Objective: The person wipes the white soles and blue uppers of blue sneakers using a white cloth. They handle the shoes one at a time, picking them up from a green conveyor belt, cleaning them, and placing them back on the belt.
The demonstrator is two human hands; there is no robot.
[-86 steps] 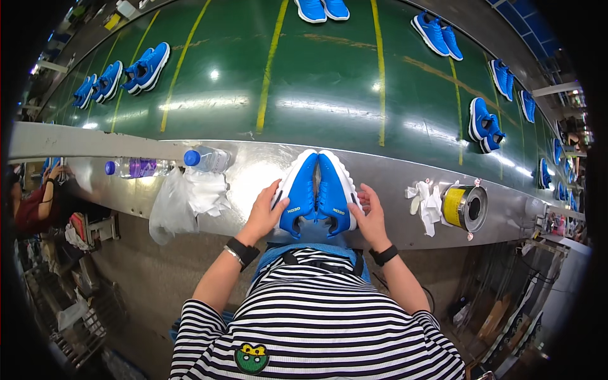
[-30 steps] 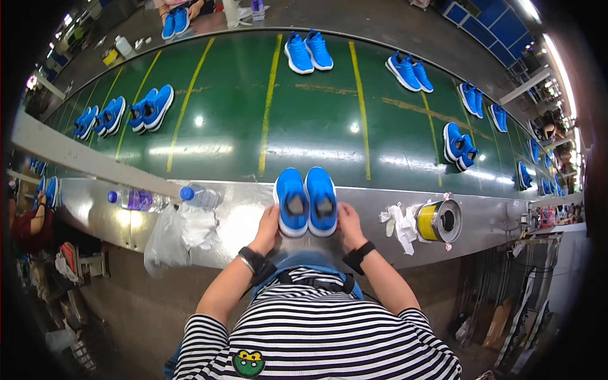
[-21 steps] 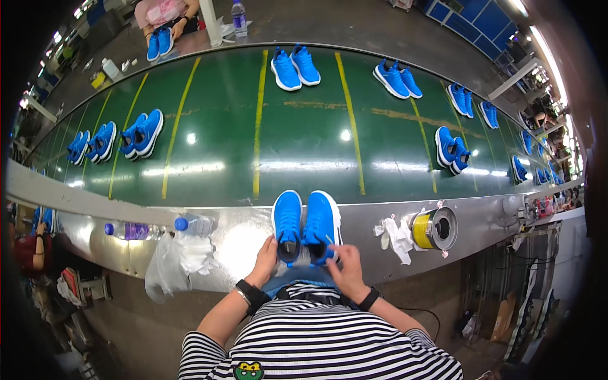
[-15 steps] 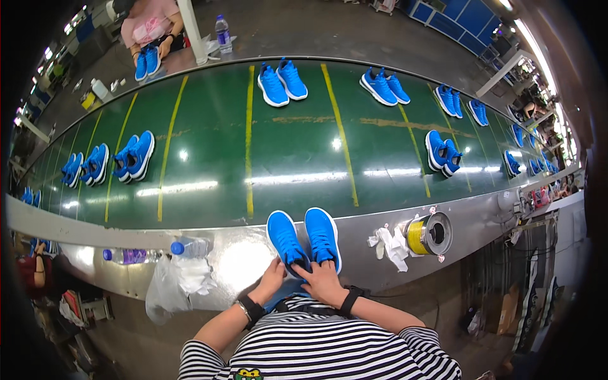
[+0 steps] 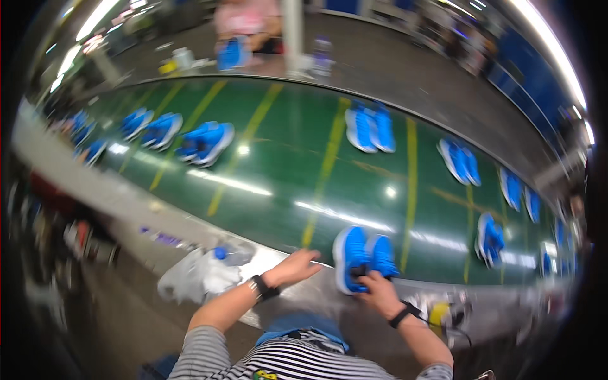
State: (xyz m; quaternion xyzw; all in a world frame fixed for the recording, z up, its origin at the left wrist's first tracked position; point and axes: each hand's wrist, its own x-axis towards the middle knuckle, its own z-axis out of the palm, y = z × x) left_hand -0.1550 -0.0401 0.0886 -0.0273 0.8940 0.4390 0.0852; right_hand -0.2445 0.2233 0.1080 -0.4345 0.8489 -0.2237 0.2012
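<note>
A person in a black-and-white striped shirt (image 5: 304, 361) is standing at a long metal work ledge (image 5: 304, 297) that borders a glossy green conveyor belt with yellow dividing lines (image 5: 304, 164). The right hand (image 5: 375, 292) is resting on the heel end of a pair of bright blue sports shoes with white soles (image 5: 362, 256), fingers curled narrowly over the back of the shoes, though motion blur makes it impossible to tell whether they are actually gripping. The pair is sitting side by side, toes pointing toward 12 o'clock, at the near edge of the belt just above the ledge, at about 1 o'clock from the person's chest. The left hand (image 5: 292, 267) is hovering just at 9 o'clock of the pair, palm down and fingers loosely spread, holding nothing. Both wrists are wearing dark bands. At 9 o'clock of the left hand, a crumpled white plastic bag (image 5: 193, 282) and a clear plastic bottle with a blue cap (image 5: 231, 254) are lying on the ledge. At 4 o'clock of the right hand, a blurred yellow roll of tape (image 5: 438, 315) is sitting on the ledge. Further blue shoe pairs (image 5: 370, 126) are lying spaced out across the belt, toward 10, 12 and 2 o'clock.
</note>
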